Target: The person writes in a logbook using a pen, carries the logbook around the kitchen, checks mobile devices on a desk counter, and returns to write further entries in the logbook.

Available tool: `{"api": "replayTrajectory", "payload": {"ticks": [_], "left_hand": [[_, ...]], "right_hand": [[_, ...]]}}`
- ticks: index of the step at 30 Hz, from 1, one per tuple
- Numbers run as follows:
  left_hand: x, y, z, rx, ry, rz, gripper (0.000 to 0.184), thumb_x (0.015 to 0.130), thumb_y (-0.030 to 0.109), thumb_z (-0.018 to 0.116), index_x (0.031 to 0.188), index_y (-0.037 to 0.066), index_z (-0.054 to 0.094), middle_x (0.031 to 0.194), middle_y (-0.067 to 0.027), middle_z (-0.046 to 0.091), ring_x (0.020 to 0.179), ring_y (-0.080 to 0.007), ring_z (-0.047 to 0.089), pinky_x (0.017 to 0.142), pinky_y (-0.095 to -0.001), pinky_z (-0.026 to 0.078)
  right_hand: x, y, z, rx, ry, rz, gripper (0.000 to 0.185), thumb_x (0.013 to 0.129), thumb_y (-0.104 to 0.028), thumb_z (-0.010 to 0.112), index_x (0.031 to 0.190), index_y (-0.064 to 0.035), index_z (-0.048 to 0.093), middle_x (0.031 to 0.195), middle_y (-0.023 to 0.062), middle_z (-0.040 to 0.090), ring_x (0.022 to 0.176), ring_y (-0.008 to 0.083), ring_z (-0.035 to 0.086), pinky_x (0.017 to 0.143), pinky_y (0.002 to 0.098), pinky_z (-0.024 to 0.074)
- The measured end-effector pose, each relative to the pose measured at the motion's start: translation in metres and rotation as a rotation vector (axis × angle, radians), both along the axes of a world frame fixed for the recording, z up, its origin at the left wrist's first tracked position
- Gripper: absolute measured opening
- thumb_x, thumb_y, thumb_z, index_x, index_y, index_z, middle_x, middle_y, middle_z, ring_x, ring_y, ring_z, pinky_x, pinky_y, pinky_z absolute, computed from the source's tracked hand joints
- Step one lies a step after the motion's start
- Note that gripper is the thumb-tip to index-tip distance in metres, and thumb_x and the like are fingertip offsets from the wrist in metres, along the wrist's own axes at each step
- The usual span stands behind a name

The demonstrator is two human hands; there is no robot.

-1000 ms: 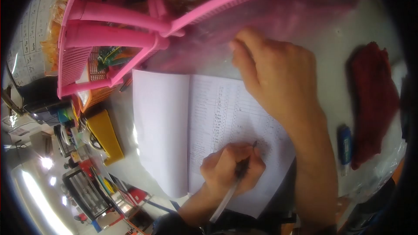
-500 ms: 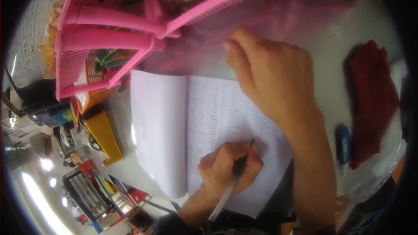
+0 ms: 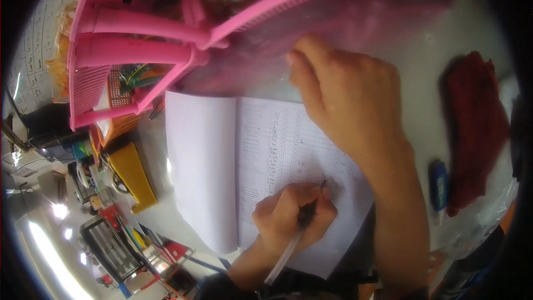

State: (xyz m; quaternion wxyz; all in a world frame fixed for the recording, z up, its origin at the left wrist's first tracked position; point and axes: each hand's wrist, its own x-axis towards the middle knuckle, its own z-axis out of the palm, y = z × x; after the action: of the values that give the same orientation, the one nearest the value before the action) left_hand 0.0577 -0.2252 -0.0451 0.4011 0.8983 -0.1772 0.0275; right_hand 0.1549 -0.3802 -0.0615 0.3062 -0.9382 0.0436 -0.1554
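Note:
My left hand (image 3: 291, 214) is closed around a pen (image 3: 286, 258) with a clear barrel, its tip over the right part of a printed page. The page belongs to an open stapled-looking paper booklet (image 3: 200, 172), whose left leaf is blank and curls over. Printed rows and columns with handwritten figures cover the right leaf. My right hand (image 3: 350, 91) rests as a loose fist, fingers curled under and thumb at its left side, by the booklet's upper right edge. Its forearm lies across the page's right side. The curled fingertips are hidden.
Pink plastic baskets (image 3: 139, 50) stand along the top and upper left. To the right lie a dark red cloth (image 3: 477, 133) and a blue tube (image 3: 438, 186) with a clear end. A yellow object (image 3: 133, 175) sits left of the booklet, on the grey table (image 3: 427, 78).
My left hand and the pen have shifted very slightly right and down over the page. My right hand stays in the same place.

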Motion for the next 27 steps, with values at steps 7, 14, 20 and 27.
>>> {"api": "replayTrajectory", "payload": {"ticks": [7,14,20,27], "left_hand": [[0.0007,0.0001,0.0031,0.004,0.035,0.000,0.021,0.076,0.004,0.080,0.084,0.004,0.061,0.068,-0.0077,0.066,0.049,-0.0158,0.061,0.048,-0.0261,0.050],[0.0006,0.0007,0.0035,0.054,0.030,-0.019,0.023,0.077,0.007,0.081,0.081,0.003,0.059,0.072,-0.0119,0.072,0.054,-0.0111,0.066,0.051,-0.0224,0.050],[0.0029,-0.0009,0.0046,0.039,0.023,-0.060,0.022,0.076,0.006,0.081,0.079,0.003,0.059,0.071,-0.0109,0.072,0.054,-0.0112,0.066,0.051,-0.0224,0.050],[0.0015,0.0044,0.0031,-0.018,-0.009,-0.072,0.022,0.076,0.003,0.080,0.080,0.004,0.058,0.069,-0.0114,0.071,0.053,-0.0121,0.065,0.050,-0.0238,0.050]], "right_hand": [[-0.0001,0.0001,0.0006,-0.009,0.013,0.007,0.015,0.096,-0.027,0.062,0.090,-0.0135,0.061,0.064,0.0006,0.068,0.057,0.0258,0.067,0.054,0.0394,0.0502],[-0.0002,0.0009,-0.0002,0.000,0.001,0.006,0.015,0.096,-0.027,0.062,0.090,-0.0137,0.061,0.064,0.0006,0.068,0.057,0.0258,0.067,0.054,0.0391,0.0503],[-0.0002,-0.0005,0.0005,0.006,-0.007,0.004,0.014,0.095,-0.026,0.063,0.089,-0.0137,0.061,0.065,0.0006,0.068,0.058,0.0257,0.067,0.055,0.0391,0.0503],[-0.0004,-0.0008,0.0013,0.003,0.003,0.001,0.014,0.096,-0.026,0.062,0.090,-0.0133,0.062,0.066,0.0020,0.069,0.058,0.0257,0.067,0.055,0.0392,0.0501]]}}
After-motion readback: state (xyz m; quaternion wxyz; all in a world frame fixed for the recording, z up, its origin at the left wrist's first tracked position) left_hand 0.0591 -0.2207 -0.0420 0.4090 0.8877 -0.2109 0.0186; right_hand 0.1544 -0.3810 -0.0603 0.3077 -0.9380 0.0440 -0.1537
